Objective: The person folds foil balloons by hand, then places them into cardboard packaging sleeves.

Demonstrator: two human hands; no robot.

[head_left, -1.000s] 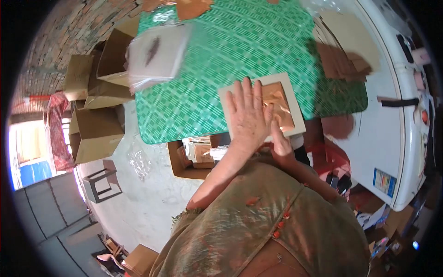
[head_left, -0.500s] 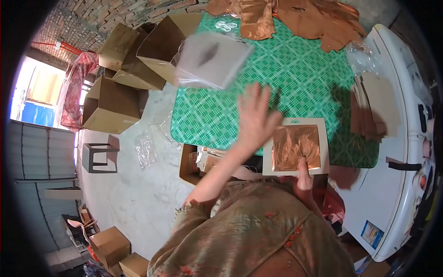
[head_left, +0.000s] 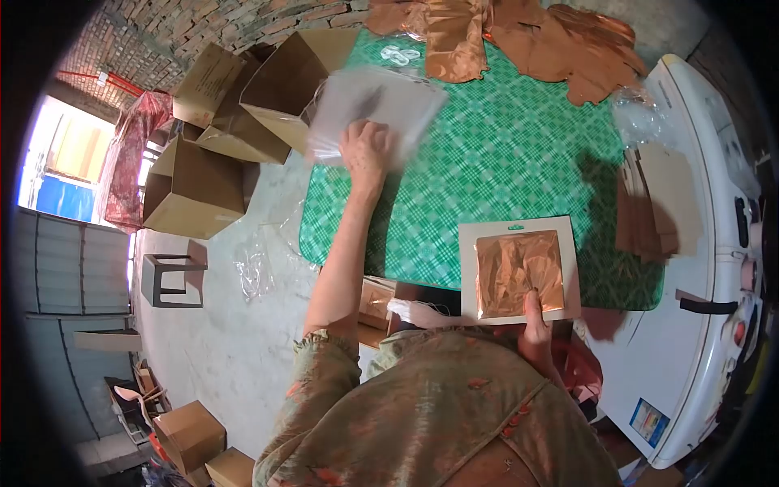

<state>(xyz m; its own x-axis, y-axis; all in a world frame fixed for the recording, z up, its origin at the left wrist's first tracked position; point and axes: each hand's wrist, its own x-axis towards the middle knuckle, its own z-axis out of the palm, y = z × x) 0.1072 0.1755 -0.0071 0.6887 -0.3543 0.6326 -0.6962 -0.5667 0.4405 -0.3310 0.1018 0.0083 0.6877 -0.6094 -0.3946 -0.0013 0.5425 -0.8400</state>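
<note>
My left hand (head_left: 367, 152) rests on the near edge of a stack of clear plastic sleeves (head_left: 385, 101) at the table's left side; its fingers are curled, and whether they grip a sleeve is too blurred to tell. With my right hand (head_left: 535, 325) I hold a pale card (head_left: 468, 268) by its lower edge, thumb on the front and fingers behind. A folded copper-coloured shiny piece (head_left: 507, 272) lies on the card's face. The card has a small hanging slot near its top edge.
A green checked cloth (head_left: 503, 154) covers the table. Copper-coloured pieces (head_left: 560, 45) lie at its far edge, white loops (head_left: 400, 55) at far left. Brown cards (head_left: 669, 195) sit at right beside a white appliance (head_left: 690, 325). Open cartons (head_left: 195, 191) stand on the left.
My left hand has moved left and away from the card, onto the plastic sleeves, and its spread fingers have curled. The card in my right hand has shifted slightly.
</note>
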